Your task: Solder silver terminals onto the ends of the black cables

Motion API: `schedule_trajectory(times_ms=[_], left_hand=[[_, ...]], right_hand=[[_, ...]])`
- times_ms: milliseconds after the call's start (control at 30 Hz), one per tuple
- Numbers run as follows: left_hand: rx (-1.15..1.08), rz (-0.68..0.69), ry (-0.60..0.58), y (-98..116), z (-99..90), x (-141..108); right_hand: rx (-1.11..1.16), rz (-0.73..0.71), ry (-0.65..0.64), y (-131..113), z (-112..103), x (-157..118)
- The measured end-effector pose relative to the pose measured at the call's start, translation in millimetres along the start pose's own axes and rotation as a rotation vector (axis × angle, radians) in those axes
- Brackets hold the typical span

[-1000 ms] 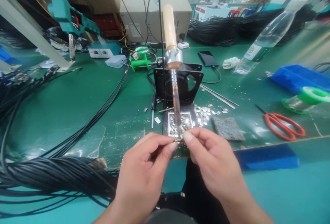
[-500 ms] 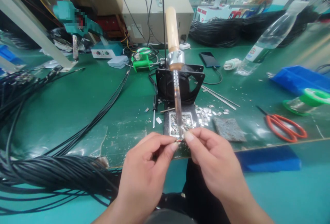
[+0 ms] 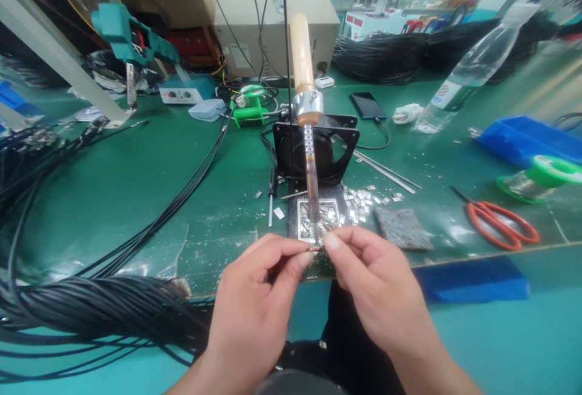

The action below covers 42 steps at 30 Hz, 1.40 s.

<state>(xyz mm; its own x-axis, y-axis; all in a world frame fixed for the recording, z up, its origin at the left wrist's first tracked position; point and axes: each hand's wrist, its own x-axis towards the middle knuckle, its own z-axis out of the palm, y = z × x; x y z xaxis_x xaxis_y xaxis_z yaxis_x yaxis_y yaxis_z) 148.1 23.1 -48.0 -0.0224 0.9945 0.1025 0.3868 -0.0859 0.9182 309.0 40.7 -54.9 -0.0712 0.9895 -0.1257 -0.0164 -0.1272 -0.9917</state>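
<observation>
A soldering iron (image 3: 311, 168) with a wooden handle is fixed upright, tip down, in front of me. Just below its tip, my left hand (image 3: 257, 295) pinches a thin wire end (image 3: 313, 249), reddish at the tip, between thumb and forefinger. My right hand (image 3: 379, 289) is closed in a pinch close to the tip, on a small piece mostly hidden by the fingers. The two pinches almost meet. Behind them is a small square tray (image 3: 299, 220) of tiny metal parts, with more loose metal pieces (image 3: 360, 203) to its right.
A black fan (image 3: 336, 168) stands behind the iron. To the right are a grey pad (image 3: 404, 228), orange-handled scissors (image 3: 500, 225), a solder spool (image 3: 541, 180), a blue bin (image 3: 531, 140) and a bottle (image 3: 473, 68). A screwdriver (image 3: 272, 192) and bundled black cables (image 3: 91, 310) lie left.
Both hands keep their pinches beneath the iron's tip, with the wire end turned very slightly. The whole view has shifted a little.
</observation>
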Motion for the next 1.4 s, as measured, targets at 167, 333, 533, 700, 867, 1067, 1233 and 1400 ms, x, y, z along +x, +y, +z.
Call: schedule_trajectory(times_ms=[167, 333, 533, 700, 867, 1067, 1233, 1400], left_hand=[[-0.062, -0.113, -0.019, 2, 1.6, -4], [-0.148, -0.197, -0.052, 2, 2.7, -11], [-0.171, -0.187, -0.055, 1, 2.7, -13], [-0.148, -0.213, -0.050, 0, 4.4, -9], [-0.137, -0.273, -0.067, 0, 8.1, -6], [-0.133, -0.284, -0.038, 1, 9.8, -3], [-0.153, -0.289, -0.018, 0, 10.2, 0], [-0.149, -0.278, -0.014, 0, 10.4, 0]], right_hand=[[0.040, 0.014, -0.027, 2, -2, -5], [0.095, 0.070, -0.078, 10, -4, -14], [0.137, 0.087, -0.083, 13, -4, -18], [0.195, 0.103, -0.097, 17, -5, -13], [0.236, 0.181, -0.092, 20, -3, -6], [0.271, 0.164, -0.087, 16, -1, -4], [0.265, 0.070, -0.082, 6, 2, 0], [0.217, 0.050, -0.053, 4, 3, 2]])
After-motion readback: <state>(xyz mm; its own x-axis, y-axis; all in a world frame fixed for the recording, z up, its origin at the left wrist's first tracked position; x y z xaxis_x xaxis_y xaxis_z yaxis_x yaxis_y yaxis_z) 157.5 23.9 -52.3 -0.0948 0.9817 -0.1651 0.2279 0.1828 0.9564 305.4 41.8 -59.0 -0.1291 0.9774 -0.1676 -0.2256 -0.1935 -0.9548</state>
